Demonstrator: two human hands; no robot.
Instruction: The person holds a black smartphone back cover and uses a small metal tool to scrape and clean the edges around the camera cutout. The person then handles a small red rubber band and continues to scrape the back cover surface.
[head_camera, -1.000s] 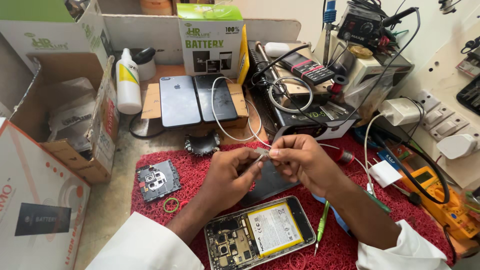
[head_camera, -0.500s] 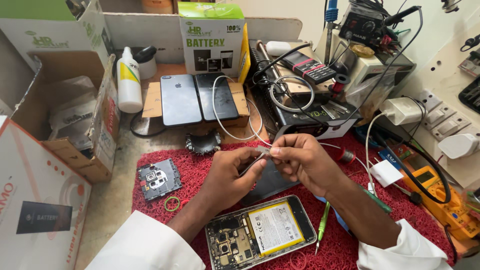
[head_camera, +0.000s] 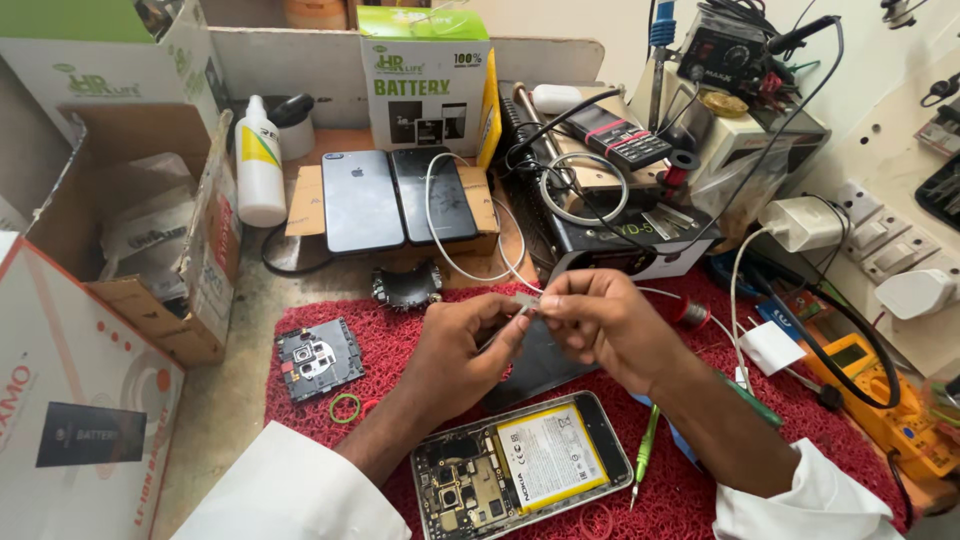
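1. While both hands hover over the red textured rubber work mat, the left hand and right hand meet fingertip to fingertip.
2. Both hands' fingers are pinched together on the small grey plug end of a thin white cable, held above the mat.
3. The opened smartphone with bare circuit board and yellow-labelled battery lies just below the hands.
4. A green-handled tool lies right of the phone.

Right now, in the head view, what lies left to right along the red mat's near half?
Small black camera module → green rubber band → opened phone with yellow-labelled battery → green-handled tool.
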